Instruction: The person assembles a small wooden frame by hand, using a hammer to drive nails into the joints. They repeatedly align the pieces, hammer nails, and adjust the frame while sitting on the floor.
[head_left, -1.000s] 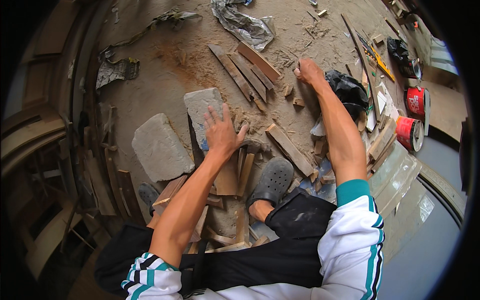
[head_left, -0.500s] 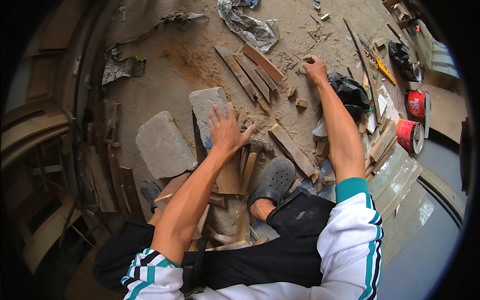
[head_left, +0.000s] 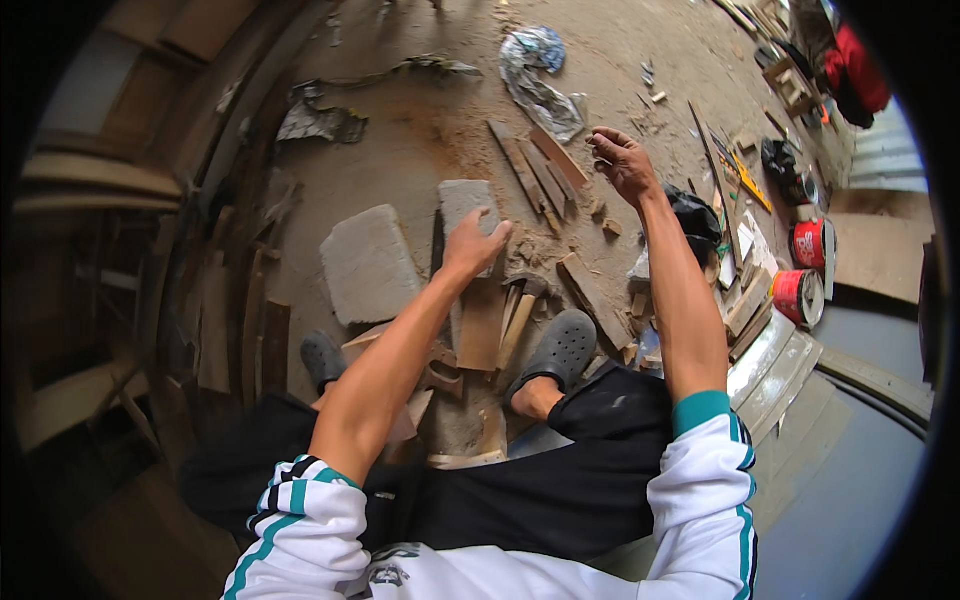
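Compared with the preceding second, we record: view swung, floor items displaced rightward in frame; a red item point(head_left: 858, 75) now visible at upper right. Left hand point(head_left: 473, 245), formerly splayed over the pale block point(head_left: 466, 203), now has its fingers drawn in. Right hand point(head_left: 628, 165) has shifted toward the wood strips point(head_left: 517, 168), its fingers opened from a fist into a loose pinch.

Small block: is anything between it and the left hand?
Nothing visible: the left hand overlaps the near end of the small block in view, though contact can't be told. The big block lies left, out of the way.
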